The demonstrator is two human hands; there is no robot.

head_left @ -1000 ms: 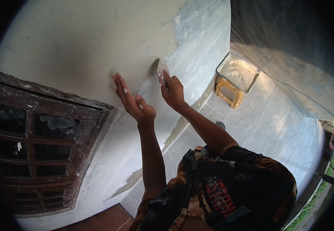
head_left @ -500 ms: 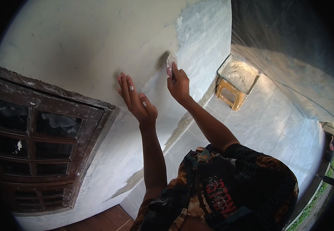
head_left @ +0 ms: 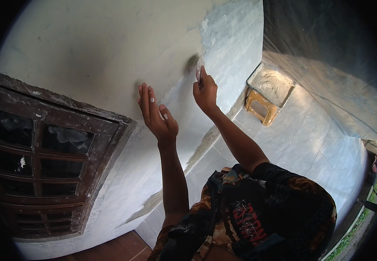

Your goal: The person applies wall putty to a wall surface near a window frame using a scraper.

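Observation:
Fingers wrapped round its handle, my right hand (head_left: 205, 92) holds a putty knife (head_left: 199, 71), seen nearly edge-on against the wall (head_left: 162, 52). The wall is cream on the upper left and patchy bluish white on the right, with a ragged border between them near the blade. To the left of it, my left hand (head_left: 159, 114) is raised flat by the wall, fingers stretched out and thumb apart. It holds nothing, and white smears mark its fingers. I cannot tell whether its fingertips touch the wall.
A tray (head_left: 291, 96) of pale putty sits on a yellow-brown plastic stool (head_left: 264, 111) at the right. Below lies a grey tiled floor (head_left: 301, 143). A dark wooden frame with glass panes (head_left: 62, 169) is set into the wall at left. A translucent sheet (head_left: 340, 78) hangs at far right.
My right hand has moved slightly right with the putty knife, which has turned from showing its flat side to nearly edge-on. My left hand has shifted a little right.

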